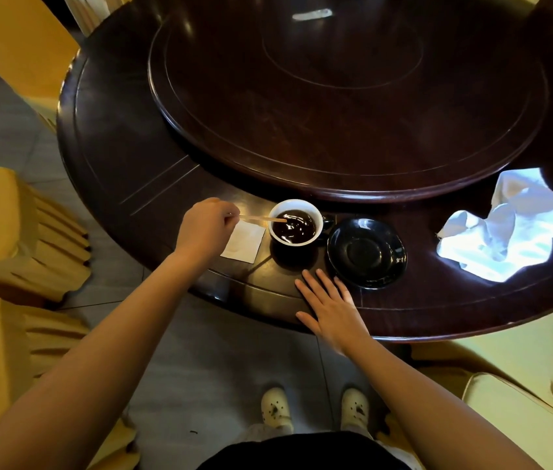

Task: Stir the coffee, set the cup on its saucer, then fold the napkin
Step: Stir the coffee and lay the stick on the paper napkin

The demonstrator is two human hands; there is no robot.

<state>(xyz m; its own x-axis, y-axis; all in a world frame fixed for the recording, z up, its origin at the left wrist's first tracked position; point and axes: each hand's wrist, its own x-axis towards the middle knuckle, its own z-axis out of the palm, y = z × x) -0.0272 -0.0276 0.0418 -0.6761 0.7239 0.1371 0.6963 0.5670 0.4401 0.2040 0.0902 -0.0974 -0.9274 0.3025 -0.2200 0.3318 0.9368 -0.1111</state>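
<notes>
A black cup (295, 222) with a white inside holds dark coffee and stands on the dark round table. My left hand (205, 228) is left of the cup and pinches a thin wooden stirrer (261, 218) whose tip dips into the coffee. The empty black saucer (366, 252) lies just right of the cup, apart from it. My right hand (329, 305) rests flat with fingers spread on the table edge, in front of the cup and saucer. A small flat white napkin (244, 242) lies under my left hand's side. A crumpled white cloth (512, 228) lies at the far right.
A large dark turntable (346, 96) fills the table's middle behind the cup. Yellow-covered chairs (7, 232) stand at the left and another chair (522, 395) at the right. My feet in pale shoes (315, 407) stand on the grey floor below the table edge (234, 300).
</notes>
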